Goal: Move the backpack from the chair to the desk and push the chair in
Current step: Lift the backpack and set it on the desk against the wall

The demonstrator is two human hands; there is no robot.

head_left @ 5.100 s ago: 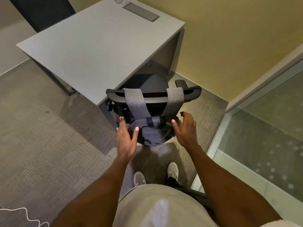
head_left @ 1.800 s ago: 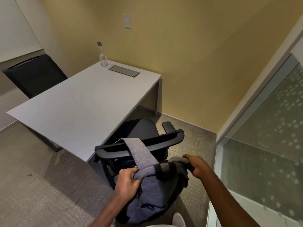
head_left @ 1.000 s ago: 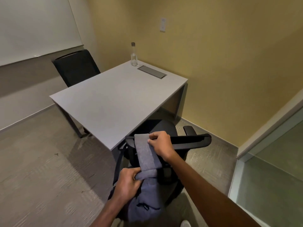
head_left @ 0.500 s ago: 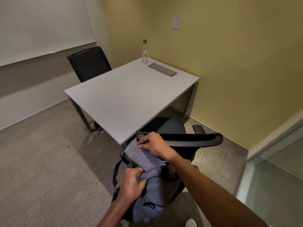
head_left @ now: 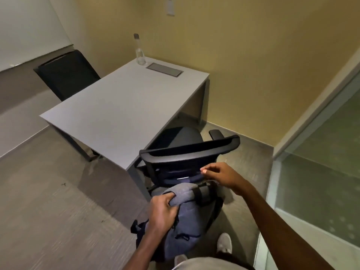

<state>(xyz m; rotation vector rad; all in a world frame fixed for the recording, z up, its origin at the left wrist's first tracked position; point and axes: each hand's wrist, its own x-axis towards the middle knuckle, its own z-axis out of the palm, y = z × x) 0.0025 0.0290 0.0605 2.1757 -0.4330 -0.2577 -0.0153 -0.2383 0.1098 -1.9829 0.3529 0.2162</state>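
The grey backpack hangs behind the black office chair, its straps off the backrest. My left hand is shut on the grey shoulder strap at the pack's top and holds it up. My right hand hovers just behind the chair's backrest, fingers loosely curled, holding nothing that I can see. The chair's seat sits partly under the near right corner of the pale grey desk, and the backrest stands out from the desk's edge.
A clear water bottle and a grey cable hatch sit at the desk's far end. A second black chair stands at the desk's far left. A frosted glass partition runs along my right. My shoes are below the pack.
The last strap has come off the chair's backrest, and the backpack now hangs free from my left hand. My right hand has let go of the strap and moved right.
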